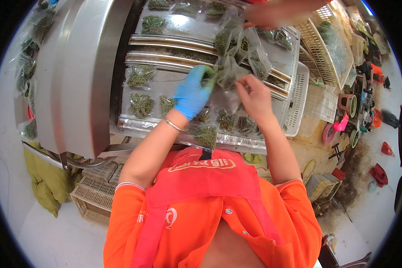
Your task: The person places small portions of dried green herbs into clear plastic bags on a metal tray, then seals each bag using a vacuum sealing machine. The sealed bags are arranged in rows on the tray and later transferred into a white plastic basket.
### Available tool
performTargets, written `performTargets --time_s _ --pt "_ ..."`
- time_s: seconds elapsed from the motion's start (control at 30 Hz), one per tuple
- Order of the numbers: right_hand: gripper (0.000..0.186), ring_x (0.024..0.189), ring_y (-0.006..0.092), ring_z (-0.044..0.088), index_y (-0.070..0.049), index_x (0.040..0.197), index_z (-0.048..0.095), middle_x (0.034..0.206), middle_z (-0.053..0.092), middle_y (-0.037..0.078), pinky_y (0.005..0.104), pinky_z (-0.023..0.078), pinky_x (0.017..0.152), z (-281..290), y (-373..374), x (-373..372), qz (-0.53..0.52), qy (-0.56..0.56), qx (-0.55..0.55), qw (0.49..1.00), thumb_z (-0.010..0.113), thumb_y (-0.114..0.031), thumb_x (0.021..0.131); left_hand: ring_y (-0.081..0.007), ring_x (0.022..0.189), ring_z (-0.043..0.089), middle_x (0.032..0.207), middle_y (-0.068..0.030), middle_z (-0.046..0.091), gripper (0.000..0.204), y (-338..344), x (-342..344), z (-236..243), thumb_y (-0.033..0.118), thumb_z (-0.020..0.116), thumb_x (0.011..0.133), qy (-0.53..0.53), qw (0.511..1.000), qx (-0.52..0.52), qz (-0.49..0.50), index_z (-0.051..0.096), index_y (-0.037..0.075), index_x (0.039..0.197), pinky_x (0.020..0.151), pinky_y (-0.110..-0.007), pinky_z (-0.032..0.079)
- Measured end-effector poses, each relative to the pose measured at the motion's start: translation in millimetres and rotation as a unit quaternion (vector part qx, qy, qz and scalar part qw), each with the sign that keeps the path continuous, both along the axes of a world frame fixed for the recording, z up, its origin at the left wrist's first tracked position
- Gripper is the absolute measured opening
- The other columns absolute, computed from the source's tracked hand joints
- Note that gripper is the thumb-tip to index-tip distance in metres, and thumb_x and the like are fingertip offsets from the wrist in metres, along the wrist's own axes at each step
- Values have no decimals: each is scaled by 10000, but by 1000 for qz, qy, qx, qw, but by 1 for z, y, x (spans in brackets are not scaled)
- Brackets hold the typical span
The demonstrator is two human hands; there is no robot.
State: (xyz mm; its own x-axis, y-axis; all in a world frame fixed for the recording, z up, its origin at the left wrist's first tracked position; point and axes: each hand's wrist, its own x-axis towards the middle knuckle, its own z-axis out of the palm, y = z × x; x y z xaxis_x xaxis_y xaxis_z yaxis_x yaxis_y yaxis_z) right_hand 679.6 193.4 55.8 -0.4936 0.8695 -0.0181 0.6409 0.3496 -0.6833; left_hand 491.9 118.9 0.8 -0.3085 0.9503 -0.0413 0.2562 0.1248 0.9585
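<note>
My left hand (194, 92), in a blue glove with green-stained fingers, closes on the side of a clear plastic bag (228, 75) above the metal machine bed. My bare right hand (256, 97) pinches the same bag's loose film from the other side. Small green berries, like green peppercorns, show through the plastic. Just beyond hang more filled bags (257, 60), partly overlapping it. Around my left wrist, flat bags of the same berries (141, 77) lie on the near metal plate (158, 82). One bag (205, 136) hangs over the plate's front edge.
Sealing-type bars (174, 58) cross the bed between two plates. A large steel lid (76, 80) stands at the left. Another person's arm (283, 13) reaches in at the far right. White plastic baskets (297, 100) stand right of the bed, and crates (94, 196) sit below left.
</note>
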Motion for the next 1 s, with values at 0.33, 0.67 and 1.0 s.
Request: performTargets --time_s 0.33,0.67,1.0 --pt "336 895 280 626 -15 1100 653 1038 649 144 360 517 777 4 5 -41 27 112 24 993 750 -177 822 -91 918 626 1023 -8 699 216 -29 -62 -15 61 653 956 -236 970 -27 46 683 36 1169 826 -247 512" --pt "117 763 158 582 -48 988 646 878 655 72 266 480 713 -50 -8 -50 -65 209 -87 972 650 -165 982 -86 913 623 1018 -17 702 162 -17 -46 -16 20 681 932 -264 941 46 205 685 13 1094 813 -231 503" --pt "264 636 132 490 -28 926 699 678 578 81 306 428 597 6 25 -75 153 44 -257 953 746 -284 878 -90 888 634 990 -31 709 150 -35 -87 27 50 691 928 -250 965 -50 62 686 13 1074 819 -245 511"
